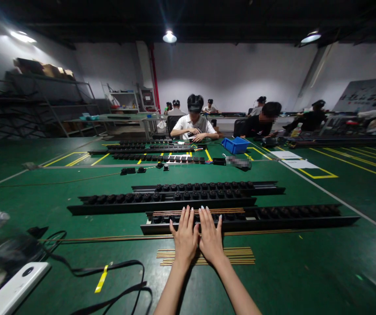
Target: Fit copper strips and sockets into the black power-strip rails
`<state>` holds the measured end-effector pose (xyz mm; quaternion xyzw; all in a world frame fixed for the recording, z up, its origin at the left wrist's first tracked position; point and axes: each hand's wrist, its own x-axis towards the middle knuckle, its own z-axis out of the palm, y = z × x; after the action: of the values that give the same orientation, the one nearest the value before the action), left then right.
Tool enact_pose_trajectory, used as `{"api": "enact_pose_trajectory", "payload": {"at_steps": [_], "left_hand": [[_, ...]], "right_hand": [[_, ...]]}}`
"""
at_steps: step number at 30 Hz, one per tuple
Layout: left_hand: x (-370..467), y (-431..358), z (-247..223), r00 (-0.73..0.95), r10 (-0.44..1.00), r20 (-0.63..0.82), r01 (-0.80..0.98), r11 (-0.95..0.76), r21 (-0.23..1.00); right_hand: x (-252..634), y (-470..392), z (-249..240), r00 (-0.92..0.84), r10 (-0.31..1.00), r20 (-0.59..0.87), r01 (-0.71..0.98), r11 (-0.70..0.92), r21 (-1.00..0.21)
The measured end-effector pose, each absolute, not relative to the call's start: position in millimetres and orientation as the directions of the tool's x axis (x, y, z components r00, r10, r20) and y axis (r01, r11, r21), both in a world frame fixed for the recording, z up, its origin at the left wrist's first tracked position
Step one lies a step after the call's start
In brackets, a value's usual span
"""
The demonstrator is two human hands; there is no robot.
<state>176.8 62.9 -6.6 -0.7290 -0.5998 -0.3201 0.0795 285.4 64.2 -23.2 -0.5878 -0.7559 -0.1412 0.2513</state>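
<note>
My left hand (185,236) and my right hand (210,234) lie side by side, palms down, fingers stretched forward. Their fingertips rest over thin copper-coloured rods (164,213) lying along the nearest black rail (289,222). That rail carries a row of round black parts, some covered by my fingers. A longer rod (115,238) runs crosswise on the green table under or close to my hands. Between my wrists and the rail, several short brass-coloured rods (237,256) lie parallel, partly hidden by my forearms. Neither hand is closed around anything.
Two more black rails (161,203) with round parts lie beyond. A black strap (109,266), a yellow tag (101,280) and a white device (13,291) are at the left. A blue bin (235,145) and paper sheets (301,164) sit farther back. A person (194,124) works across the table.
</note>
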Motion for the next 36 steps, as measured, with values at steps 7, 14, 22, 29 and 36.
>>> {"api": "enact_pose_trajectory", "payload": {"at_steps": [7, 14, 22, 29, 36], "left_hand": [[167.5, 65.1, -10.3, -0.061, 0.781, 0.622, 0.954, -0.137, 0.266], [158.9, 67.7, -10.1, -0.136, 0.768, 0.625, 0.948, -0.082, 0.306], [148.1, 69.5, -9.3, -0.170, 0.769, 0.616, 0.941, -0.060, 0.334], [134.1, 71.2, -9.1, -0.259, 0.743, 0.618, 0.926, 0.008, 0.378], [128.5, 73.0, -8.0, -0.315, 0.703, 0.638, 0.912, 0.039, 0.408]], "right_hand": [[285.0, 65.5, -22.4, -0.190, 0.800, 0.569, 0.955, 0.284, -0.081], [286.2, 58.5, -9.5, -0.199, 0.819, 0.538, 0.953, 0.290, -0.088], [286.0, 60.0, -12.2, -0.185, 0.817, 0.546, 0.955, 0.281, -0.098], [285.9, 64.9, -21.2, -0.183, 0.806, 0.563, 0.953, 0.285, -0.098], [286.2, 64.8, -21.7, -0.185, 0.804, 0.565, 0.953, 0.286, -0.096]]}}
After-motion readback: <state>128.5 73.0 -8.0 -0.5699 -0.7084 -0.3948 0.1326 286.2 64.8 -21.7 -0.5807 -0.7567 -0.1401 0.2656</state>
